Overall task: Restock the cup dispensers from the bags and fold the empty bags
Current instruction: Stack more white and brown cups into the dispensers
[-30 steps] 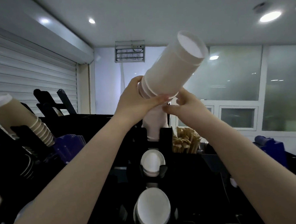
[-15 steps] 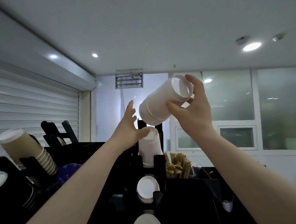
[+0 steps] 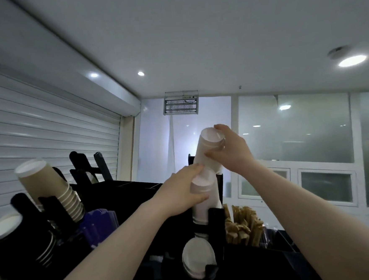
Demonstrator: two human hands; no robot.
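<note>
Cups (image 3: 206,151), white, nested, bases up

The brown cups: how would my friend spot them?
Start at the white roller shutter on the left wall. In front of it, a black dispenser rack holds tilted stacks. The brown cups are the only tan stack; neighbouring stacks are white or black.

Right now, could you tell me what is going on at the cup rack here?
A person is restocking white paper cups. The right hand grips a short stack of cups, tilted, with its bottom end meeting the lower stack, which stands in the black dispenser. The left hand grips the lower stack near its top, apparently to steady it. Brown cups sit in a holder to the left. No bag is in view.
</note>
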